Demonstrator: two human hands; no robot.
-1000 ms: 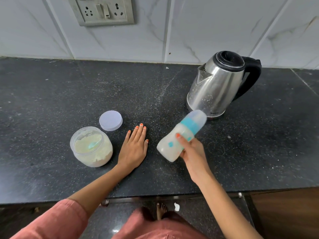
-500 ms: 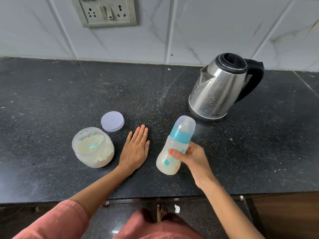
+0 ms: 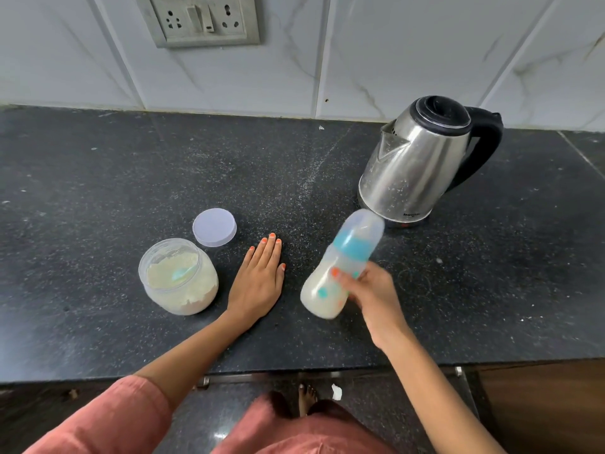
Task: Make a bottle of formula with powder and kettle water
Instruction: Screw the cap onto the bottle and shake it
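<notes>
While left hand lies flat, fingers straight, on counter, capped milky bottle is gripped tilted by right hand, near kettle. Open powder jar, lid beside left hand. Bare counter seen rear-left, far right.

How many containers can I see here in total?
3: the jar of powder at the left of the counter, the bottle held tilted in the right hand, and the kettle at the back right. None seems hidden.
</notes>
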